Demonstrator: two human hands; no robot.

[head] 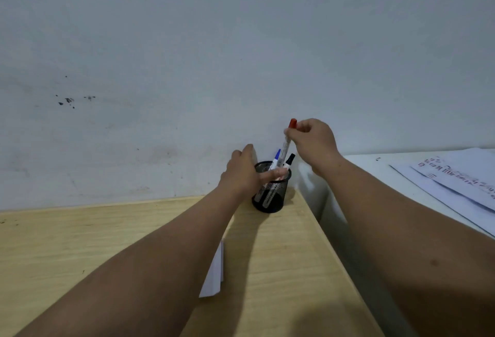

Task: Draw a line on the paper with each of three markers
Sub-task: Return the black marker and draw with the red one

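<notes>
A black mesh pen cup point(270, 197) stands at the far right corner of the wooden desk point(80, 243), against the wall. My left hand point(241, 173) grips the cup's rim, thumb laid across its opening. My right hand point(313, 141) pinches the red-capped marker point(284, 146) near its cap, with the marker raised and its lower end still inside the cup. A blue-capped marker point(276, 157) and a black-capped marker point(289, 161) stand in the cup. The white paper point(215, 275) lies on the desk, mostly hidden under my left forearm.
A white surface point(369, 173) adjoins the desk on the right and is slightly higher; printed sheets point(455, 178) lie on it. A pale wall point(187, 68) rises directly behind the cup. The desk's right edge runs diagonally under my right forearm.
</notes>
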